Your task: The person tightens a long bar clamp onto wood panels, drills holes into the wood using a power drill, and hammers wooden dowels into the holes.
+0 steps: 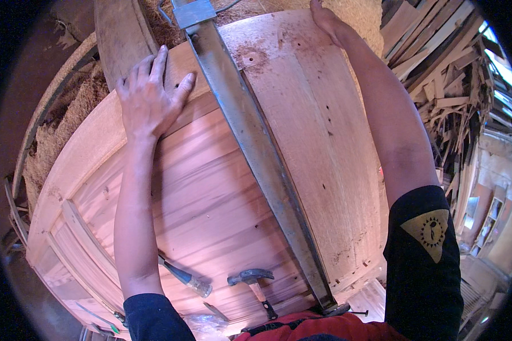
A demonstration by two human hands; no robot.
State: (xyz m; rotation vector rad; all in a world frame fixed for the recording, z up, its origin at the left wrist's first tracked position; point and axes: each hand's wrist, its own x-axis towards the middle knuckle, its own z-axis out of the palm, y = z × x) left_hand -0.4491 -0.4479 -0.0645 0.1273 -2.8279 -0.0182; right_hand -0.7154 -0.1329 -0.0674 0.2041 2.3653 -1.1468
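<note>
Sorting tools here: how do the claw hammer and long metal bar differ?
The metal bar is longer than the hammer. The metal bar spans the wooden panel; the hammer lies near one edge. The metal bar is greyish; the hammer's handle is partly brown. Neither is held.

You have a smooth, faintly lustrous wooden panel [210,210] under a scuffed, dull metal bar [264,165]; your dark sleeves [418,278] are matt cloth, the scrap wood [438,79] far right rough.

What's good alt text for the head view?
Person's bare left hand lies spread on a large reddish wooden panel, right hand at its far right corner. A long grey metal bar crosses it; a dark-headed claw hammer lies nearby.
</note>
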